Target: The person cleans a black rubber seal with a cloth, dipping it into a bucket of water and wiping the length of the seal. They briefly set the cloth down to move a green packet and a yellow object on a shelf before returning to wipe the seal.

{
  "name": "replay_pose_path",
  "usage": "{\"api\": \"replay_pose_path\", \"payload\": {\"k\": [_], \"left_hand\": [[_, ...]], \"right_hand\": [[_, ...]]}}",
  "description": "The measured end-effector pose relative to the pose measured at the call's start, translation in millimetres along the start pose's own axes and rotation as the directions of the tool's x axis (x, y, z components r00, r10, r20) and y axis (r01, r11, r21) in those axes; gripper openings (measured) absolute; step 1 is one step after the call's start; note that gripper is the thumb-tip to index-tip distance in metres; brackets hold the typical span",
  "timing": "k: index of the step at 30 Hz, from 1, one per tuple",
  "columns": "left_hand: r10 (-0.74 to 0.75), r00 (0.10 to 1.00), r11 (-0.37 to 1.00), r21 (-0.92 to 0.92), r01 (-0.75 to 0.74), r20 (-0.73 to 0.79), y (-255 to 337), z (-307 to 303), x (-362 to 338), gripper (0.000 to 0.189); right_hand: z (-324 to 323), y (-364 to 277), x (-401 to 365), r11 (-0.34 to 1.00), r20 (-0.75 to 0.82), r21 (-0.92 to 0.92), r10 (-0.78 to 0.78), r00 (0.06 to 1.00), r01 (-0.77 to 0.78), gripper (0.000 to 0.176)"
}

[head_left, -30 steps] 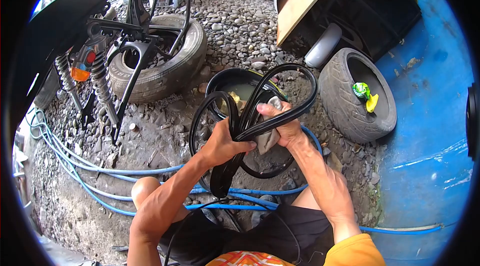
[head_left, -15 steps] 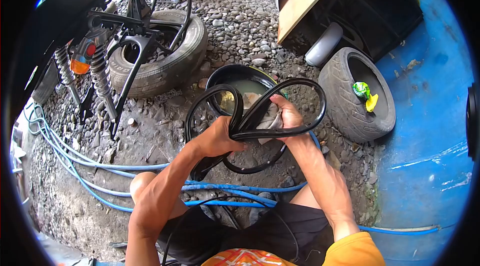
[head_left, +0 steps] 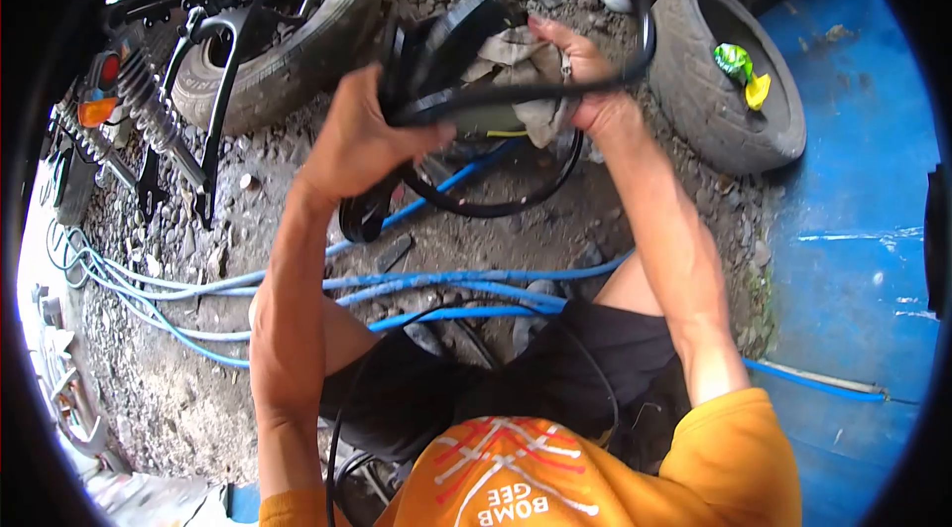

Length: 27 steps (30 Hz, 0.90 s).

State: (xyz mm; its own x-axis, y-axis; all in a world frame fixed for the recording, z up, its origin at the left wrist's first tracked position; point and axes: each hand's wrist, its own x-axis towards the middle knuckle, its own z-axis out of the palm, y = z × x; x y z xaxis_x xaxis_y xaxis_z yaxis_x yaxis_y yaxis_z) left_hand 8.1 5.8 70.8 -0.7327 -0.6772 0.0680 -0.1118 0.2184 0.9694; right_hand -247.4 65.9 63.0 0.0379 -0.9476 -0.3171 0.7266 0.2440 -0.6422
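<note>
One black strip (head_left: 516, 93), crosswise (blurred), left hand (head_left: 359, 138) holding it, right hand (head_left: 601, 111) holding cloth (head_left: 543, 120)

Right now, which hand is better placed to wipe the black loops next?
Probably the right hand: it holds the grey cloth close to the black loops, while the left hand grips them.

Bright daylight is being cast over the scene; the left edge is being washed out, hands are being blurred, rims being curved and blackened.
</note>
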Motion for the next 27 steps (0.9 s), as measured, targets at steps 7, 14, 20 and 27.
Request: {"api": "replay_pose_path", "payload": {"k": [7,14,20,27], "left_hand": [[0.166,0.975,0.943,-0.267,-0.201,-0.148,1,-20,1,0.02],[0.185,0.973,0.961,-0.18,-0.209,-0.14,5,-17,-4,0.019],[0.18,0.97,0.924,-0.309,-0.224,-0.166,1,-26,-2,0.019],[0.183,0.973,0.921,-0.32,-0.22,-0.142,6,-16,1,0.016]], "right_hand": [[-17,25,12,0.468,0.041,-0.849,-0.401,0.915,0.244,0.04],[-27,28,12,-0.076,0.209,-0.978,-0.364,0.907,0.195,0.044],[-18,-5,3,0.758,0.001,-0.571,-0.385,0.923,0.316,0.027],[14,-1,-7,0.765,0.22,-0.392,-0.461,0.86,0.51,0.025]]}}
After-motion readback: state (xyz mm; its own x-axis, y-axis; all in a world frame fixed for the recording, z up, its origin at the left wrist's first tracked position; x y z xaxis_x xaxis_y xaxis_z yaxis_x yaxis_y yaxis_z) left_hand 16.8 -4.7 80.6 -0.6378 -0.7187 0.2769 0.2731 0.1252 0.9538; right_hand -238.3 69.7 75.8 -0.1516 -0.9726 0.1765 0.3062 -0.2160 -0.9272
